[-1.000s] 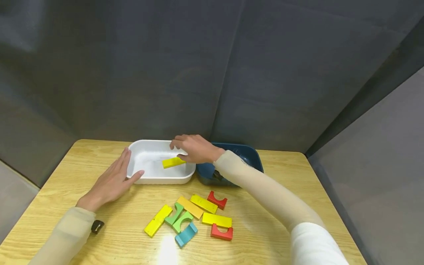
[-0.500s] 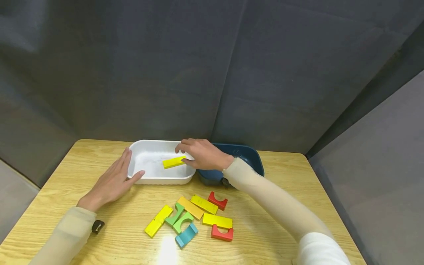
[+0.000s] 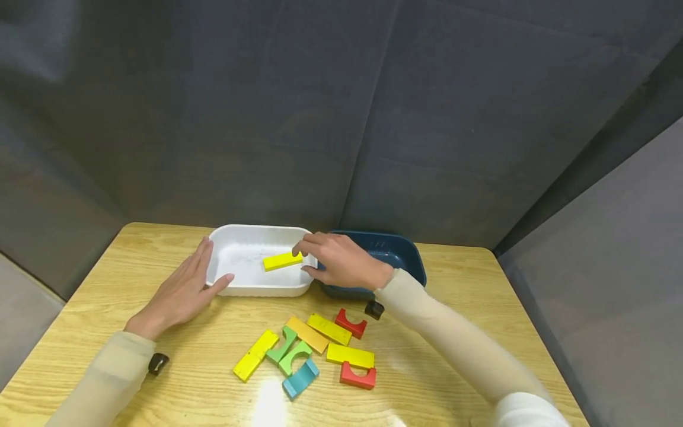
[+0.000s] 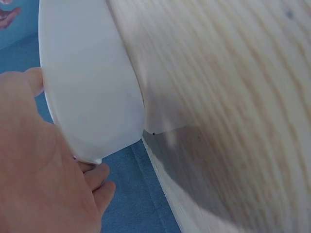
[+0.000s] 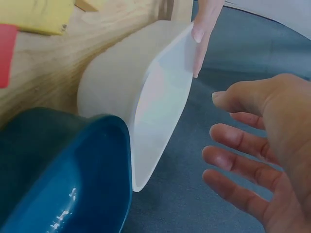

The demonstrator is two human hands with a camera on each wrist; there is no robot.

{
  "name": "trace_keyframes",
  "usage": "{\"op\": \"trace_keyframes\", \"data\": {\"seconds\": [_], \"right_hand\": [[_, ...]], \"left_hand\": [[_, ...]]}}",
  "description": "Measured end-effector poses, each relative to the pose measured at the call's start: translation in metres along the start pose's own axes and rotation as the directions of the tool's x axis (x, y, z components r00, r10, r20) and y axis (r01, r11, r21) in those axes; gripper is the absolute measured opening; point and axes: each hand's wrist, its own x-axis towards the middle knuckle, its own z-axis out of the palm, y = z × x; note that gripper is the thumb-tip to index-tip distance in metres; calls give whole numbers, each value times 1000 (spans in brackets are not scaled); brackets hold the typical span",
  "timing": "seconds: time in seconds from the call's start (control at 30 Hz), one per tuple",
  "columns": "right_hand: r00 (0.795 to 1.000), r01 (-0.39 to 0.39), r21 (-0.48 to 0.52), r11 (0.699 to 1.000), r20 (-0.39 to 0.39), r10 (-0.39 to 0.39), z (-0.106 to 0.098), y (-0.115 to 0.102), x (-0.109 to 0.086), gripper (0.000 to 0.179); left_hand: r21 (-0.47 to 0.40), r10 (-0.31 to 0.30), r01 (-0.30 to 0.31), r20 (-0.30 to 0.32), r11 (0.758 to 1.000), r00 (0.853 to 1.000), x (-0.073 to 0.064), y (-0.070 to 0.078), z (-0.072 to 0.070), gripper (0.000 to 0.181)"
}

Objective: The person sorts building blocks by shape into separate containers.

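My left hand (image 3: 178, 290) rests at the left end of a white tray (image 3: 240, 284), fingers straight along its rim. Up close in the left wrist view, the thumb and fingertips (image 4: 99, 174) touch the edge of the tray (image 4: 92, 82). Inside the tray lies one yellow rectangular block (image 3: 280, 261). Over the tray's right end hovers my right hand (image 3: 347, 261), its relaxed fingers just right of that block. Nothing sits between the fingers of the right hand (image 5: 257, 165) in the right wrist view.
A dark blue tub (image 3: 411, 261) stands against the white tray's right side, partly behind my right forearm. In front lie several blocks: yellow (image 3: 256, 356), orange (image 3: 308, 334), green arches (image 3: 294, 357), a blue arch (image 3: 300, 379) and red arches (image 3: 357, 377). Dark cloth (image 3: 267, 118) hangs behind the table.
My right hand has drawn back to the right and slightly towards me, away from the yellow block, which stays in the tray. The left hand has stayed in place.
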Motion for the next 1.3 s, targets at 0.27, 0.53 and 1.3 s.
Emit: {"op": "trace_keyframes", "data": {"seconds": [0.27,0.53,1.3], "right_hand": [[997,60,50,997,-56,-57,5,-7,-18,31],[999,14,37,999,-35,-13,2,-13,-40,32],[994,-87,110,990,-62,94,10,-33,-100,33]], "left_hand": [[6,6,-6,-3,1000,1000,-1,0,-1,103],[2,4,-4,-5,1000,1000,1,-1,1,103],[-3,4,-4,-7,1000,1000,1,0,0,103]]}}
